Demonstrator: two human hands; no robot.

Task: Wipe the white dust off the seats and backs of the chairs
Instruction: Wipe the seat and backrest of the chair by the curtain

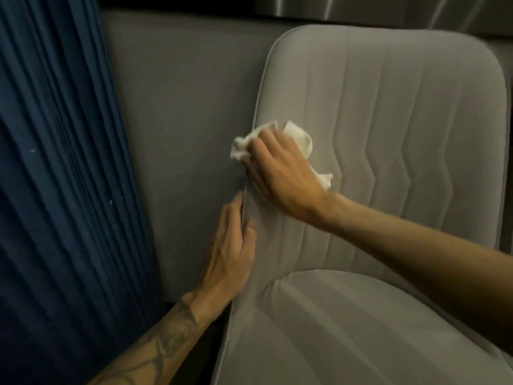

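Grey plush fabric, padded and stitched in zigzag channels, covers the back [388, 120] and the seat [347, 329] below it.

Cloth [299, 138]: white, thin, crumpled. It lies against the left edge of the back, about halfway up, on the pale piping [259, 107].

Right grip [280, 168]: bunched over the cloth and pressing it onto the back; loose corners stick out above and below the knuckles.

Left grip [227, 254]: lower on the same left edge, clasping it with the thumb on the front face and the fingers behind.

Handling (judgement):
- The cloth is light and limp with no stiffness of its own, so it wipes only where fingers press it. It is best held wadded, with a flat patch underneath.
- The padding looks soft and should give under pressure. The plush will drag on the cloth rather than let it slide.
- Dust probably lodges in the stitched channels and along the piping. No dust on the back or seat is plain at this sharpness.
- The back may rock when pushed; a hold on its edge steadies it.

Surroundings:
- Left of the back is a plain grey wall [180, 107].
- Further left hangs a pleated dark blue curtain [55, 190] with a few pale specks.
- Above the back is a shiny grey drape [361, 6].
- The wall sits close behind the back, so reaching its rear face looks cramped. Nothing lies on the seat.
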